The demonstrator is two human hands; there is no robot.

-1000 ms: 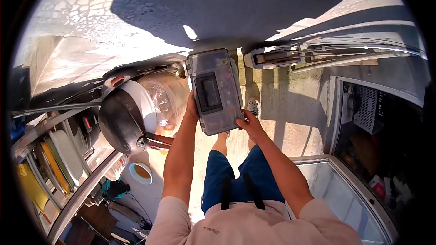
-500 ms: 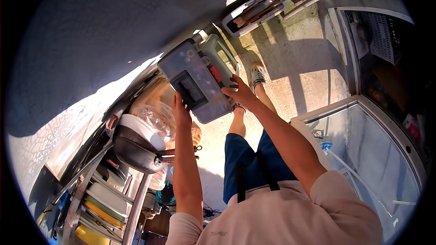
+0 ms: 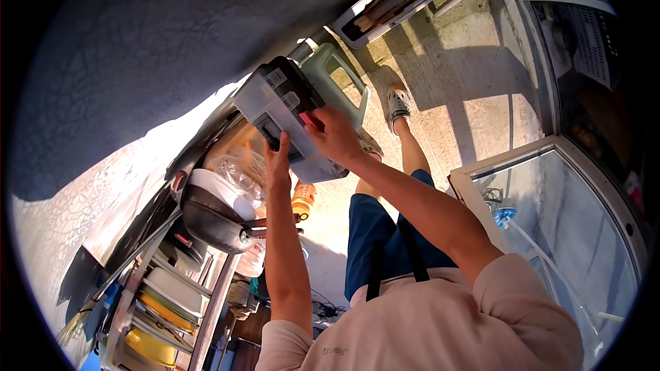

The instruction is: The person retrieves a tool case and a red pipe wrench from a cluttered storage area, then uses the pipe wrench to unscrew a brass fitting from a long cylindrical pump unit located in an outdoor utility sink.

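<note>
A grey plastic case point(image 3: 275, 106) with a black handle is held up in front of me, tilted. My left hand point(image 3: 278, 161) grips its lower edge near the handle. My right hand point(image 3: 337, 137) holds its right side, fingers over a small red latch. Behind the case stands a pale green plastic jerrycan point(image 3: 340, 82). Below my arms I see my blue trousers and a sandalled foot point(image 3: 399, 103) on the concrete floor.
To the left a metal rack point(image 3: 165, 282) carries a dark pan point(image 3: 213, 223), a white bowl, crumpled clear plastic and stacked trays. An orange bottle point(image 3: 302, 199) stands below the case. A glass-topped cabinet point(image 3: 564, 227) is on the right. A long tray of tools point(image 3: 385, 7) lies beyond.
My view has swung left and tilted. The case has turned further on its side, and my right hand has slid onto its red latch.
</note>
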